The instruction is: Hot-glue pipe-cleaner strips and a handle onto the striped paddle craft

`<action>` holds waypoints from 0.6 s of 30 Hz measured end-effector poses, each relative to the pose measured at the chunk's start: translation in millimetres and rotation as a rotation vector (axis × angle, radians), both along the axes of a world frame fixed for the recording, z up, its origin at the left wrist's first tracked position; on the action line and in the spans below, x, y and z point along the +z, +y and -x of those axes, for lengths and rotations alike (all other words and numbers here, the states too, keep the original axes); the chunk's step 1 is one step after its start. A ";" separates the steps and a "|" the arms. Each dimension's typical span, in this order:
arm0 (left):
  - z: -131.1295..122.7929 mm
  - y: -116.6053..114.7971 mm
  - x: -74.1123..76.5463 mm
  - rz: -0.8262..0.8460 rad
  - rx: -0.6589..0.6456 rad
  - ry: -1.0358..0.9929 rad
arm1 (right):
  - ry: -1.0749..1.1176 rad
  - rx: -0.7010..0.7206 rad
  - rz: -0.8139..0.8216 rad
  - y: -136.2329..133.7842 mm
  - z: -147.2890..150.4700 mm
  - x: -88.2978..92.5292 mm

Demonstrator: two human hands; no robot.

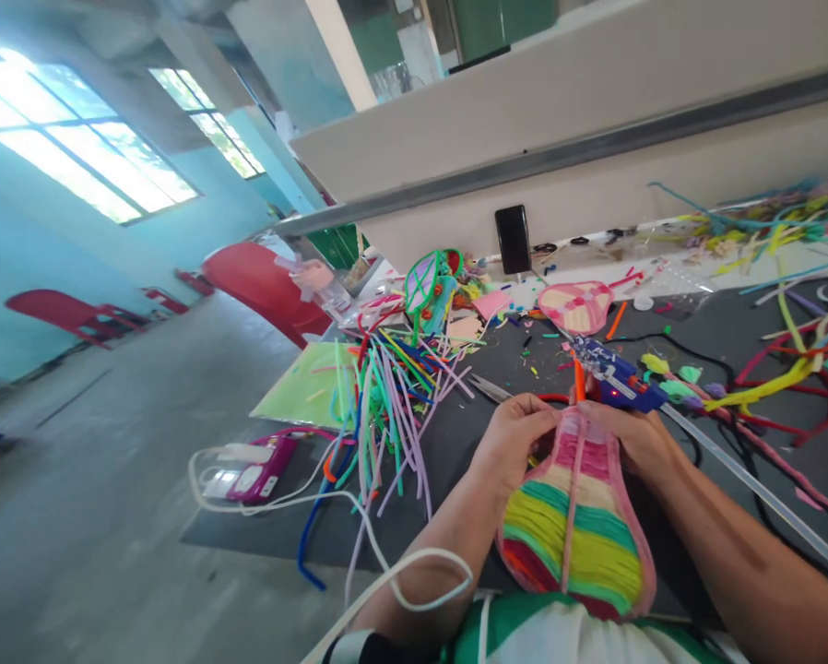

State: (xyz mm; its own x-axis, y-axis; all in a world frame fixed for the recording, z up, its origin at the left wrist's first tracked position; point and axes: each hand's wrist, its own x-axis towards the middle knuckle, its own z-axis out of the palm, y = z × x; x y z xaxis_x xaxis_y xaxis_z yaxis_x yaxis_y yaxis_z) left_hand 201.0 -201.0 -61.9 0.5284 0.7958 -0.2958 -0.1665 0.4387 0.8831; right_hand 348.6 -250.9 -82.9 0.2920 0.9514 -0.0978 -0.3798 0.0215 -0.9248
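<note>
- Left hand: thumb and fingers clamped on the narrow top of the striped piece, at its left side.
- Right hand: clamped on the same top, at its right side, thumb on the front face; the rest of its fingers are hidden.
- The striped piece is tilted up between the forearms at the worktop's near edge, its wide end toward the shirt.
- Glue gun: just beyond the right hand; whether they touch I cannot tell.
- Scissors: beside the left hand, blades toward the far left corner.
- Pink piece: near the far edge.
- Phone: propped upright at the far edge.
- Stems: heaped toward the left edge, partly beside the green sheet.
- Power bank: by the near left corner, white cable beside it.
</note>
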 end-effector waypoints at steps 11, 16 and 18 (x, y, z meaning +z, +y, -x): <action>3.1 3.0 -2.1 0.109 -0.017 -0.054 | 0.083 0.072 -0.002 1.8 3.3 -0.4; 6.4 5.9 -2.3 0.126 -0.043 -0.047 | 0.118 0.054 -0.023 3.1 4.7 -0.1; 8.8 6.2 -0.5 0.124 -0.056 -0.041 | 0.110 0.034 -0.003 3.3 5.9 2.2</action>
